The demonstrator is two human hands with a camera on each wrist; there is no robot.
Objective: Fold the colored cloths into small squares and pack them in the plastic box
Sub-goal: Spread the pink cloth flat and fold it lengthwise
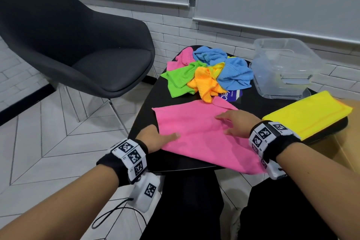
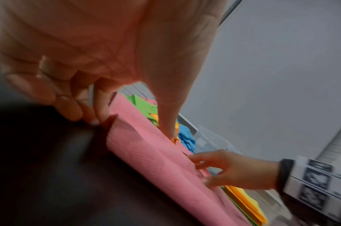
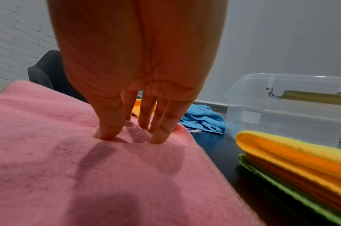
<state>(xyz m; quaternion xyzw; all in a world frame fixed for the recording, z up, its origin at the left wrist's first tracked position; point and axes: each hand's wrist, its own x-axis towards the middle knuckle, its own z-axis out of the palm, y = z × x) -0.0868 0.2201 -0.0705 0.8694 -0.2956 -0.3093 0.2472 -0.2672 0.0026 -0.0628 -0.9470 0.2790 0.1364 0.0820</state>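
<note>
My left hand [image 1: 153, 139] pinches the pink cloth [image 1: 194, 122] at its left edge, thumb on top; my right hand [image 1: 237, 122] pins its middle with straight fingers, so I'd fold rightward.

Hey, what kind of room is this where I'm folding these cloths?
Probably an office lounge or meeting corner, not a laundry room: a dark upholstered shell chair beside a small black table, a white brick-pattern wall, and grey roller blinds behind.

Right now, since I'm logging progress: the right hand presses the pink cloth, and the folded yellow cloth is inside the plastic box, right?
No: the head view shows the folded yellow cloth on the table beside the plastic box, not inside it.
</note>
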